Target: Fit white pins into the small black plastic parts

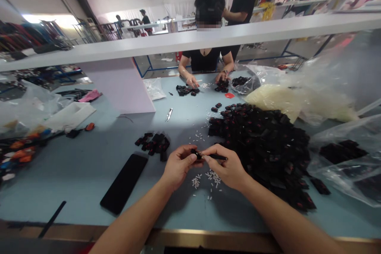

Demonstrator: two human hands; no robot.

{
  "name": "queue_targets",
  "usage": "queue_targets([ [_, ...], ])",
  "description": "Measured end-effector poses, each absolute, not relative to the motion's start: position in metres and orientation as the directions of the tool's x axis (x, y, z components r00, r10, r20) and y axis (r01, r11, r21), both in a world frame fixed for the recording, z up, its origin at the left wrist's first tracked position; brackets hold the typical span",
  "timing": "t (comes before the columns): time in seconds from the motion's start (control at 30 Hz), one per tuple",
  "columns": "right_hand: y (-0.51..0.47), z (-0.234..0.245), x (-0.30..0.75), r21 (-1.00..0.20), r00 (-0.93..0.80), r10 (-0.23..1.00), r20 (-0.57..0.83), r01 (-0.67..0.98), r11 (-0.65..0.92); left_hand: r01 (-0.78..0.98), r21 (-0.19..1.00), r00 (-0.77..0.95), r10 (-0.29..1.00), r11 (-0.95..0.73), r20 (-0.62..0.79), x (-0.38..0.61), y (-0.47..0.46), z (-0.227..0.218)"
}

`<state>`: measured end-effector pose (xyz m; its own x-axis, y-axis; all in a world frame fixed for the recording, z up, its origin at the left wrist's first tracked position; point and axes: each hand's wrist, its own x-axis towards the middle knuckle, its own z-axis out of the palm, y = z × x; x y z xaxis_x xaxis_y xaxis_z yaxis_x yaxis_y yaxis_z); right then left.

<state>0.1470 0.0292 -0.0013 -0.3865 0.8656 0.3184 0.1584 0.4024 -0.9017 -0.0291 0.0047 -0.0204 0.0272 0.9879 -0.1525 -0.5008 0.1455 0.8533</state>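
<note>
Over the blue-green table, my left hand (180, 165) is closed on a small black piece (195, 153), pinched between thumb and fingers. My right hand (225, 166) grips a slim black pen-like tool (218, 156), and its tip meets the small piece. Just below both hands lie small white tube-like bits (214, 177) in loose clusters. A large heap of black pieces with red marks (264, 139) spreads right beside my right hand. To the left of my left hand sits a smaller group of similar black pieces (154, 143).
A black phone (124, 184) lies left of my forearm. Metal snips (169, 114) lie farther back. Clear plastic bags (348, 154) stand at right. A white shelf (166, 43) crosses above the table on a panel (119, 87). Opposite, a person's hands (193, 81) handle similar pieces.
</note>
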Motion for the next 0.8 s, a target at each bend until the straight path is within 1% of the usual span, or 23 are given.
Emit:
queue_targets([
  [0.17, 0.0282, -0.0014, 0.1475, -0.806, -0.443, 0.769, 0.461, 0.153, 0.571, -0.493, 0.857, 0.006, 0.986, 0.148, -0.167, -0.0283, 0.0042, -0.0183],
  [0.33, 0.0283, -0.0059, 0.1458, -0.646, -0.486, 0.625, 0.61, 0.152, 0.748, -0.497, 0.854, 0.009, 0.985, 0.155, -0.174, -0.0268, 0.0031, -0.0155],
  [0.4, 0.0286, -0.0072, 0.1449, -0.582, -0.514, 0.571, 0.64, 0.159, 0.797, -0.492, 0.856, 0.004, 0.983, 0.16, -0.181, -0.0266, 0.0031, -0.0157],
  [0.47, 0.0286, -0.0073, 0.1444, -0.551, -0.544, 0.541, 0.641, 0.165, 0.818, -0.487, 0.858, 0.001, 0.983, 0.161, -0.184, -0.0271, 0.0034, -0.0169],
  [0.53, 0.0285, -0.0066, 0.1448, -0.573, -0.546, 0.552, 0.63, 0.152, 0.805, -0.485, 0.861, 0.009, 0.985, 0.154, -0.171, -0.0283, 0.0039, -0.0186],
  [0.57, 0.0286, -0.0062, 0.1453, -0.615, -0.523, 0.584, 0.621, 0.138, 0.777, -0.487, 0.861, 0.016, 0.987, 0.146, -0.159, -0.0289, 0.0041, -0.0193],
  [0.63, 0.0295, -0.0056, 0.1467, -0.74, -0.426, 0.699, 0.574, 0.096, 0.666, -0.495, 0.86, 0.03, 0.991, 0.129, -0.131, -0.0303, 0.0042, -0.0204],
  [0.7, 0.0312, -0.0057, 0.148, -0.846, -0.305, 0.813, 0.495, 0.042, 0.531, -0.5, 0.858, 0.042, 0.993, 0.117, -0.111, -0.0313, 0.004, -0.0205],
  [0.73, 0.0323, -0.0061, 0.1483, -0.876, -0.257, 0.85, 0.46, 0.023, 0.481, -0.499, 0.859, 0.048, 0.993, 0.116, -0.107, -0.0317, 0.0038, -0.0204],
  [0.8, 0.0343, -0.0075, 0.1481, -0.901, -0.211, 0.882, 0.422, 0.007, 0.433, -0.495, 0.861, 0.055, 0.993, 0.118, -0.105, -0.0318, 0.0035, -0.0198],
])
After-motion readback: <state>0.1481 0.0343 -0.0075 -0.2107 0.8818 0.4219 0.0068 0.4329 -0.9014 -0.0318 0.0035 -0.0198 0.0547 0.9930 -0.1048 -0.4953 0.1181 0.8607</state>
